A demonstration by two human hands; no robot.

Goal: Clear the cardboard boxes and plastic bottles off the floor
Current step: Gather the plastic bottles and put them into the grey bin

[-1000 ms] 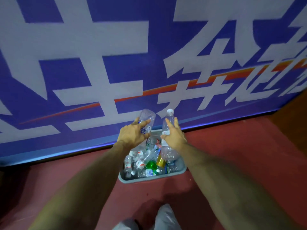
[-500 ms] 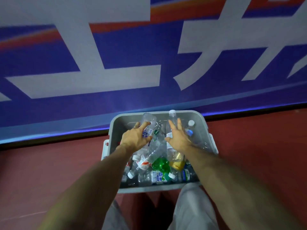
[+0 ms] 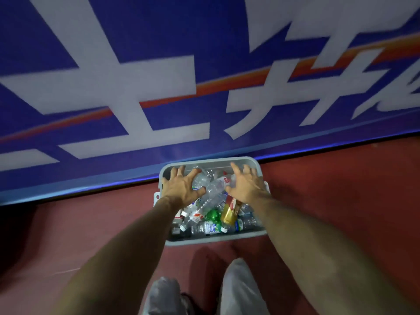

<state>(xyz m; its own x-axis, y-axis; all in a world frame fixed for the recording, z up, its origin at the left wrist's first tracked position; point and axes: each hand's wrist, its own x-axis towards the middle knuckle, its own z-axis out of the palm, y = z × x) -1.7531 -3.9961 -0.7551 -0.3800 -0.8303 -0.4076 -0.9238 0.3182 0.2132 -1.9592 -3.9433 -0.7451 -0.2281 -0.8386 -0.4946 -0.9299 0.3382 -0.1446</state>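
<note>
1. Two surfaces made up the room from where I stood: a dull red floor (image 3: 329, 189) and, at twelve o'clock from the person, a blue banner (image 3: 136, 53) with big white characters and an orange stripe (image 3: 227, 84) slanting across it.
2. A grey bin (image 3: 210, 241) stood on that floor with its far wall close to the banner's foot. It was dead ahead of the person's grey trouser legs (image 3: 236, 287), which showed at six o'clock.
3. The plastic bottles (image 3: 204, 228) lay heaped inside the bin. Most were clear, with a green bottle (image 3: 213, 214) near six o'clock of the heap and a yellow bottle (image 3: 229, 213) at about five o'clock, its cap toward the near wall.
4. The left hand (image 3: 181, 187) was over the bin's ten o'clock corner, palm down, fingers splayed wide. Its thumb and forefinger lay against a crumpled clear bottle (image 3: 201, 179) without closing round it.
5. The right hand (image 3: 246, 186) was over the two o'clock corner, also palm down with the fingers spread apart. Its thumb reached toward a red-labelled bottle (image 3: 226, 181) lying between the two hands. I could not tell whether it touched.
6. Neither hand was clamped on anything.
</note>
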